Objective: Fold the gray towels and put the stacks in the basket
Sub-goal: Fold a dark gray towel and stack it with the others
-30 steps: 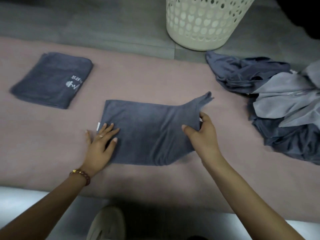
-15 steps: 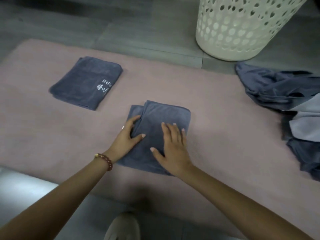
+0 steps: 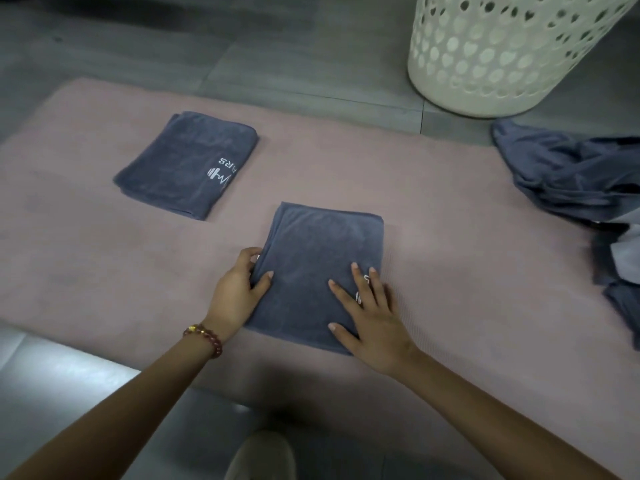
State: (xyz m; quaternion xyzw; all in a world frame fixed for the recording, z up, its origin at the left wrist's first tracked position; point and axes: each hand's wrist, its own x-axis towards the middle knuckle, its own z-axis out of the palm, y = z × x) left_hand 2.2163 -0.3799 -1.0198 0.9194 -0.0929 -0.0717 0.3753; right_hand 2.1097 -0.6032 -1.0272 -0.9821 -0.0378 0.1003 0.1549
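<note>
Centrally, the folded towel (image 3: 322,258) lies flat on the pink mat (image 3: 450,209), approx. square, w/ edges roughly aligned.

Left hand (image 3: 239,292): thumb on top and fingers curled round the towel's left edge, i.e. pinching it. This is prob. to stop the layers sliding, or in readiness to lift. A beaded bracelet (image 3: 204,337) sits on that wrist.

Right hand (image 3: 372,317): released, fingers straight and spread, palm down on the near-right corner, partly covering a white logo. The flat press likely serves to smooth the cloth & set the crease.

Far left on the mat, well apart from both hands, is the other folded towel (image 3: 187,164), logo up. It seems parked there as the base of a stack.

At the right edge is a pile of unfolded towels (image 3: 568,174), dark & lighter gray, partly on the mat and partly out of frame. It sits on the right-hand side, presumably so the next piece is easy to draw.

The basket (image 3: 502,57) is white, perforated, and stands on the gray floor (image 3: 242,57) just beyond the mat's far edge. Its interior is not visible, so contents can't be told.

Judgement: this fold looks complete, and the next move is prob. to set the towel on the other one. No stack is in the basket yet, as far as can be seen. Risk: lifting by one edge may let the layers fall open, so support from both sides seems safer.
</note>
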